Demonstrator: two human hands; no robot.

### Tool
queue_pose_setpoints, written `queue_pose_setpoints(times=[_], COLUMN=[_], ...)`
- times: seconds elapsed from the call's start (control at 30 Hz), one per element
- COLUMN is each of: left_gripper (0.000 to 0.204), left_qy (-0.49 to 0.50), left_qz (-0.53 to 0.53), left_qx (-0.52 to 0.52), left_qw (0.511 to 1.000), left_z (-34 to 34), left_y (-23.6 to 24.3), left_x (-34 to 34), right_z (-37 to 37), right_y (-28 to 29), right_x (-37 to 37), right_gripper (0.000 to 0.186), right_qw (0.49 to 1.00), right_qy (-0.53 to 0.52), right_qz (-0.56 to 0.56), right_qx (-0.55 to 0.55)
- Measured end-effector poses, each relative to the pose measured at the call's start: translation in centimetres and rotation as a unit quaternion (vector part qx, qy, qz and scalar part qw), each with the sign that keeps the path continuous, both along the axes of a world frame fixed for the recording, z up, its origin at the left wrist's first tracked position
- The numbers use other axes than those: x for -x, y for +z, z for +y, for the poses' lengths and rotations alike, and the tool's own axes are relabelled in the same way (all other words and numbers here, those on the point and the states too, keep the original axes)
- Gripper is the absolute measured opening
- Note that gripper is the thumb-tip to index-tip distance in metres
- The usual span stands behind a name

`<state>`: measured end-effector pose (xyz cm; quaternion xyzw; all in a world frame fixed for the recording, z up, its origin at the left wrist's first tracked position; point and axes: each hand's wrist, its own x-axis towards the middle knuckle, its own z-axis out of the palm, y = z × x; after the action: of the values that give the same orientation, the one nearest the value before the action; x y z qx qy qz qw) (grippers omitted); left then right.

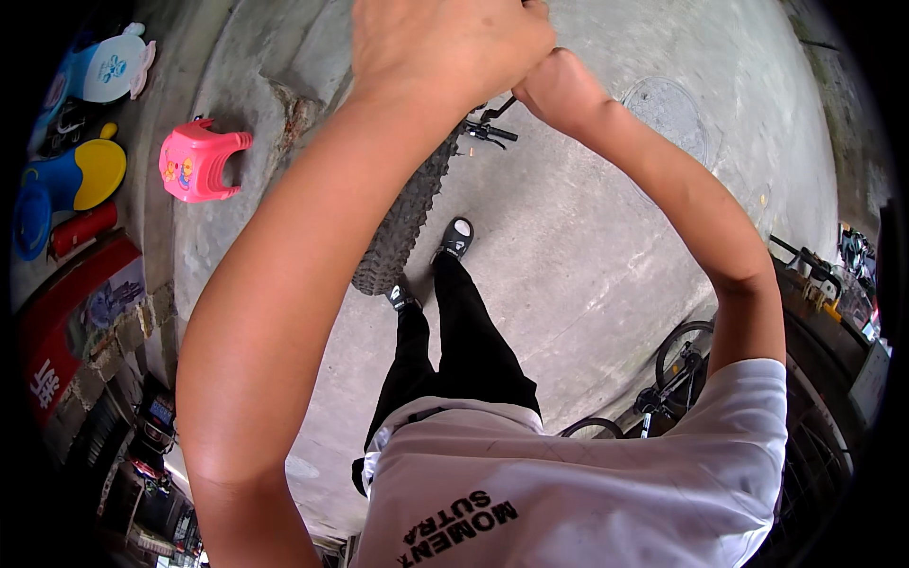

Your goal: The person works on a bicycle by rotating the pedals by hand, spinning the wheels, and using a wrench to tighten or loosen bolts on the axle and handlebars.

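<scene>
My left hand (pixel 454 43) is at the top edge, its back toward me and its fingers bent over, mostly cut off or hidden. Against it, slightly lower, my right hand (pixel 561 90) is closed like a fist. Whatever the two hands grip is hidden. Below them a bicycle's knobbly black tyre (pixel 409 222) runs down toward my feet, partly behind my left forearm. Beside the tyre shows a black handlebar grip with a lever (pixel 490 133). A thin dark bar (pixel 500 110) reaches up toward my right hand; whether the hand touches it is unclear.
A pink plastic stool (pixel 201 161) stands on the concrete floor (pixel 568 246) at left. Farther left are blue and yellow plastic seats (pixel 99 175) and a red cylinder (pixel 83 230). A round manhole cover (pixel 668 114) lies at right. Another bicycle (pixel 663 388) is by my right side.
</scene>
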<state>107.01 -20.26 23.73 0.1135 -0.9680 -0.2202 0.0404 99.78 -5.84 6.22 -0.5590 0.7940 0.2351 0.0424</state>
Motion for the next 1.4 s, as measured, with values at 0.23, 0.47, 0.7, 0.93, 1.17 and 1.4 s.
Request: queue_pose_setpoints(times=[0.23, 0.47, 0.7, 0.93, 1.17, 1.4], left_gripper=[0.045, 0.045, 0.069, 0.072, 0.074, 0.072], left_qy=[0.0, -0.004, -0.005, 0.001, 0.0, -0.015], left_qz=[-0.002, 0.02, -0.011, 0.005, -0.001, 0.036], left_qx=[0.002, 0.012, 0.031, 0.03, -0.017, 0.033], left_qw=[1.0, 1.0, 0.999, 1.0, 1.0, 0.999], left_z=[-0.1, -0.1, -0.7, -0.6, -1.3, -1.4], left_y=[0.0, -0.6, -2.6, -2.7, -3.7, -4.0], left_x=[-0.3, -0.1, 1.1, 1.2, 0.8, 0.5], right_z=[0.8, 2.2, 0.3, 1.4, -1.1, -4.1], right_y=[-3.0, -3.9, -3.0, -4.5, -5.4, -6.8], right_x=[5.8, 8.3, 8.9, 9.0, 12.1, 12.0], right_gripper=[0.012, 0.021, 0.021, 0.022, 0.031, 0.025], right_qw=[0.987, 0.981, 0.987, 0.984, 0.876, 0.542], right_qy=[-0.045, -0.114, -0.054, 0.003, -0.329, -0.675], right_qz=[-0.097, -0.129, -0.13, -0.118, -0.326, -0.363], right_qx=[0.117, 0.088, 0.072, 0.132, 0.135, 0.345])
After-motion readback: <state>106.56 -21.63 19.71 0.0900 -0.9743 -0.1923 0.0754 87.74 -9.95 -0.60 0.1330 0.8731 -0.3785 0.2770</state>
